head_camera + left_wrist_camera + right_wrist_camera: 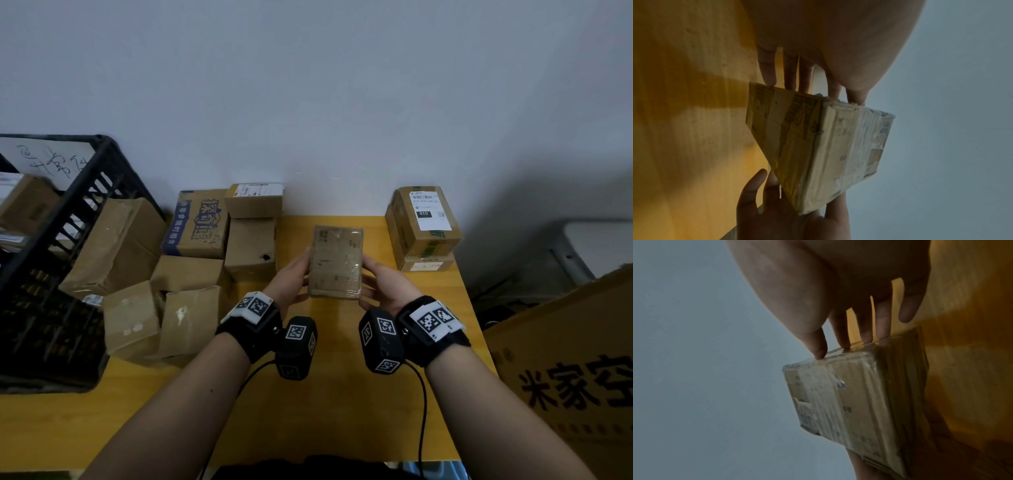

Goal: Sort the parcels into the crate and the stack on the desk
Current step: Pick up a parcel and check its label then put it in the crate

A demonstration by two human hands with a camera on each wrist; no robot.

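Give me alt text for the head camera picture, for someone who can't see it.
Two hands, left hand and right hand, hold a taped parcel above a yellow desk. A black crate and loose boxes sit left; a two-box stack stands right.

Bare desk (308,394) between parcel pile (191,274) — stack (424,229).

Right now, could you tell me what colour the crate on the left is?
The crate is black, seen best in the head view.

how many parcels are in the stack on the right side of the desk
2: a labelled box on top and a flatter box under it, at the desk's back right. Anything behind them is hidden.
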